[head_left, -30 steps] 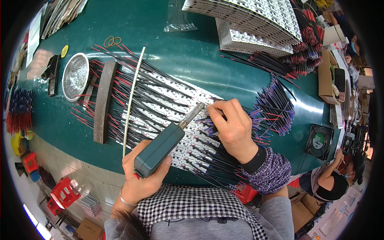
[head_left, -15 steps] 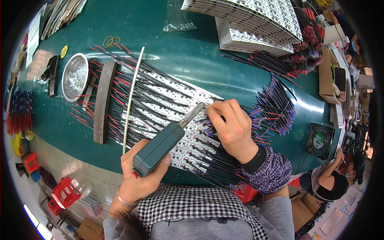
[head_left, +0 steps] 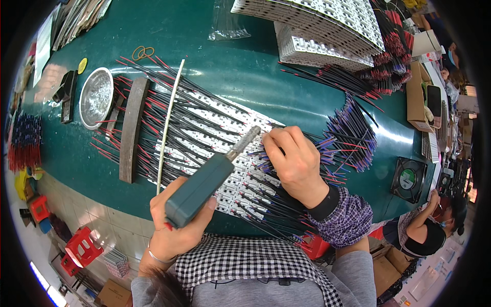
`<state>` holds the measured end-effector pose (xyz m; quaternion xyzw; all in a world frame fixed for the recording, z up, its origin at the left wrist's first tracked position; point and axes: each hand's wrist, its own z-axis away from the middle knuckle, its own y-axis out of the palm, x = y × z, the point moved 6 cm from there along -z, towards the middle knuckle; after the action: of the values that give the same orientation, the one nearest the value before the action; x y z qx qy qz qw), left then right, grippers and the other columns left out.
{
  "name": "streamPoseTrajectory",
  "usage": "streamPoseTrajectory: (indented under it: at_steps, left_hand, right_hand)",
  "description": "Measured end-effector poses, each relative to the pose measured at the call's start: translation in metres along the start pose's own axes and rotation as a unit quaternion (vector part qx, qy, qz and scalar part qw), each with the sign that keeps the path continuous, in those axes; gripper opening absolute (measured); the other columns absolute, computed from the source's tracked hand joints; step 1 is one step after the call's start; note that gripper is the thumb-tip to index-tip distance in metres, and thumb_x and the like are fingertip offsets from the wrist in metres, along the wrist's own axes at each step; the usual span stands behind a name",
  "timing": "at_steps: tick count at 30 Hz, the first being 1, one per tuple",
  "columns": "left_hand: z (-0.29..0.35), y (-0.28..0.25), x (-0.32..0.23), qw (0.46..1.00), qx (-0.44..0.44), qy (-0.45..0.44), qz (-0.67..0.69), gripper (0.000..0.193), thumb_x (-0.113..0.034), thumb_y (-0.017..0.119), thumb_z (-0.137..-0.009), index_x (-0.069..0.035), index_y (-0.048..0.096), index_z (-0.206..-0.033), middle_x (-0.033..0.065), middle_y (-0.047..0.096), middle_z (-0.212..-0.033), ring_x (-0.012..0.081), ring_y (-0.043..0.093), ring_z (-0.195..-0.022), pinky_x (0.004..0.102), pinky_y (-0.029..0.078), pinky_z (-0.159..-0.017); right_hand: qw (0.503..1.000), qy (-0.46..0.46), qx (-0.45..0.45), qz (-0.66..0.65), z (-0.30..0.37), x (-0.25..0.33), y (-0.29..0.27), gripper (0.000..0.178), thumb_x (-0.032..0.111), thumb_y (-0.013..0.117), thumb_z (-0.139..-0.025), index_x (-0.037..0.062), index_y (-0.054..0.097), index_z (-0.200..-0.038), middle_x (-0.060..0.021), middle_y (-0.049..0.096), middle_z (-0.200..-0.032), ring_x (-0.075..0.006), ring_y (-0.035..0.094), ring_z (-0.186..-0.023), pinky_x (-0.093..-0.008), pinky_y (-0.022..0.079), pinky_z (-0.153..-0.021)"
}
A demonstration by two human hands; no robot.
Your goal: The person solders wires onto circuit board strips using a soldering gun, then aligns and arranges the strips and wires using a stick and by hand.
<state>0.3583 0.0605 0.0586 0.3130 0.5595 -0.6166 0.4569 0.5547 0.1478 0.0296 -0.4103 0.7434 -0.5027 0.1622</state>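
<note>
Head view: worktop with hands, one tool and wired panel

Left hand [head_left: 179,220]: fingers wrapped round the body of a dark green hand tool [head_left: 199,190], its silver tip slanting up and away over the panel, just beside the right fingertips; contact with the panel cannot be told

Right hand [head_left: 296,158]: thumb and fingertips pressed together low at the panel; what they pinch is hidden, cannot tell

White panel [head_left: 235,187]: perforated, lying flat on the green table [head_left: 266,77], beneath the tool tip and between the hands

Black wires [head_left: 156,115]: red-ended, spread over the panel's left part, under a pale thin rod [head_left: 169,122] and a dark curved bar [head_left: 132,130]

Wire bundle [head_left: 353,133]: purple-ended, fanned out right of the right hand

Round metal dish [head_left: 96,100]: left of the bar

Rubber bands [head_left: 143,52]: beyond the wires

Stacked white panels [head_left: 317,30]: far side of the table

Black fan [head_left: 409,180]: near the table's right end

Another person [head_left: 424,233]: seated at far right
</note>
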Motion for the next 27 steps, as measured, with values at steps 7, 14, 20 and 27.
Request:
streamPoseTrajectory:
  at_steps: [7,14,20,27]
  left_hand:
    - [0.020,-0.009,0.022,0.955,-0.098,-0.127,0.249,0.038,0.001,0.076,-0.082,0.006,0.065,-0.118,0.0118,0.072,-0.104,0.0109,0.061,-0.066,0.0253,0.050,-0.057]
    - [0.025,-0.007,0.029,0.932,-0.116,-0.127,0.318,0.047,0.007,0.074,-0.083,0.005,0.059,-0.128,0.0145,0.069,-0.111,0.0107,0.058,-0.062,0.0241,0.046,-0.051]
    - [0.033,-0.005,0.048,0.964,-0.086,-0.096,0.232,0.049,0.008,0.068,-0.085,0.006,0.054,-0.132,0.0176,0.064,-0.116,0.0137,0.059,-0.065,0.0248,0.045,-0.051]
    - [0.032,-0.003,0.039,0.973,-0.095,-0.140,0.160,0.030,-0.006,0.083,-0.079,0.004,0.072,-0.105,0.0100,0.074,-0.098,0.0136,0.067,-0.079,0.0270,0.054,-0.071]
  right_hand:
    - [1.000,0.004,-0.003,0.000,0.000,0.001,-0.001,0.027,0.008,0.064,-0.072,-0.0026,0.066,-0.097,-0.0086,0.060,-0.095,-0.0224,0.059,-0.086,-0.0307,0.051,-0.065]
    - [0.999,0.007,-0.016,-0.034,0.004,0.002,-0.011,0.032,0.006,0.064,-0.073,-0.0033,0.068,-0.103,-0.0091,0.060,-0.096,-0.0227,0.060,-0.083,-0.0312,0.050,-0.066]
    - [0.998,0.057,-0.011,-0.038,0.013,0.006,-0.022,0.048,0.005,0.065,-0.075,-0.0038,0.068,-0.121,-0.0071,0.055,-0.092,-0.0203,0.056,-0.076,-0.0324,0.048,-0.067]
    - [0.998,0.055,0.023,-0.005,0.015,0.006,-0.014,0.044,0.005,0.063,-0.075,-0.0036,0.067,-0.118,-0.0064,0.053,-0.090,-0.0195,0.057,-0.081,-0.0298,0.045,-0.059]
